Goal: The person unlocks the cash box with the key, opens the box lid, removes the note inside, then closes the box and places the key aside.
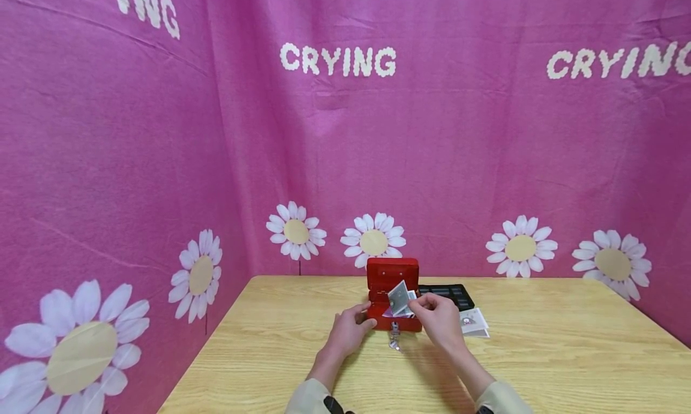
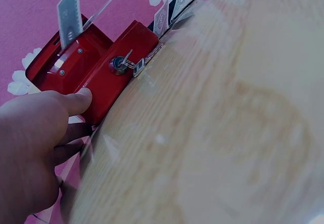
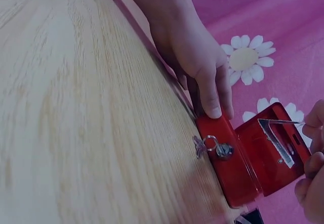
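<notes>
A small red cash box (image 1: 382, 323) stands on the table with its lid (image 1: 392, 269) raised. My left hand (image 1: 348, 330) holds the box's left end, the thumb on the front wall and the fingers round the side. Over the box, my right hand (image 1: 439, 321) pinches a folded grey card (image 1: 398, 298) with pale edges by its right side. Other papers show beneath the card, partly hidden by it and the front wall. From the front lock (image 2: 118, 65) a key ring with a small tag (image 3: 199, 147) hangs.
Right of the box lies a black compartment tray (image 1: 461, 295), partly behind my right hand. Pale printed cards (image 1: 475, 323) lie in front of it. The wooden table (image 1: 259, 342) meets a pink curtain (image 1: 432, 162) with daisies at the back and left.
</notes>
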The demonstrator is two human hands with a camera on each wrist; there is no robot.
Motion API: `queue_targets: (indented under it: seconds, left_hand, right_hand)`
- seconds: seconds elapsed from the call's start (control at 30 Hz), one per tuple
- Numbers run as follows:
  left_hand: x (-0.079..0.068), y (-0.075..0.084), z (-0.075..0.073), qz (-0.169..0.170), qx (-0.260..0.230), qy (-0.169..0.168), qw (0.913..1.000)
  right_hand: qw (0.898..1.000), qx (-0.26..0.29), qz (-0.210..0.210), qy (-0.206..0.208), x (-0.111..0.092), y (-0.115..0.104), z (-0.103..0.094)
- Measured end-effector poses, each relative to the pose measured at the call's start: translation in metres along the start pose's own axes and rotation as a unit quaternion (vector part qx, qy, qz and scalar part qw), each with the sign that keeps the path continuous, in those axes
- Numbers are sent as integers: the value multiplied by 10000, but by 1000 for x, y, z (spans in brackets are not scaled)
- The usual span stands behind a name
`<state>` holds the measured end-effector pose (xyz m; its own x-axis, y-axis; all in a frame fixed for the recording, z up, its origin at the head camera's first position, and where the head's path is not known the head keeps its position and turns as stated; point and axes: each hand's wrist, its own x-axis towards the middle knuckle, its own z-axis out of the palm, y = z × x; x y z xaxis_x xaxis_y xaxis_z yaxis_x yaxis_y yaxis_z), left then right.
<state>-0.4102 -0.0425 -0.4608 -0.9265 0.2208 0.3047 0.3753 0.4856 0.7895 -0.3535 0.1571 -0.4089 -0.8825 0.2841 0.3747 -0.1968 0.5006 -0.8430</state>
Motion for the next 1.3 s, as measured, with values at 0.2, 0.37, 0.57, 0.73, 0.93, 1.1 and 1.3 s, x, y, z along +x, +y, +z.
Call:
queue_targets:
  seconds: [0.2,0.37,0.57,0.73,0.93,1.1,1.3]
  left_hand:
    - [-1,3,0,-40,27,-8,10000]
    - [-2,4,0,-213,43,-6,9998]
    - [-2,3,2,-232,65,16,9997]
    - [-1,1,2,-202,39,3,9998]
    - [0,-1,1,-185,-40,-49,9998]
    - [-1,-1,1,-176,-51,-43,9998]
    - [-2,0,1,-126,-81,-68,9999]
  right_hand:
    - [9999,54,78,38,0,8,-12]
    - [9999,-16,95,41,-1,13,-20]
    - [9998,-175,115,30,0,18,-26]
    - [9991,-395,-13,126,4,22,-31]
    - [9990,-420,-117,108,6,23,-40]
    - [9986,-502,-118,116,8,27,-42]
    - [9981,-606,-123,58,10,34,-45]
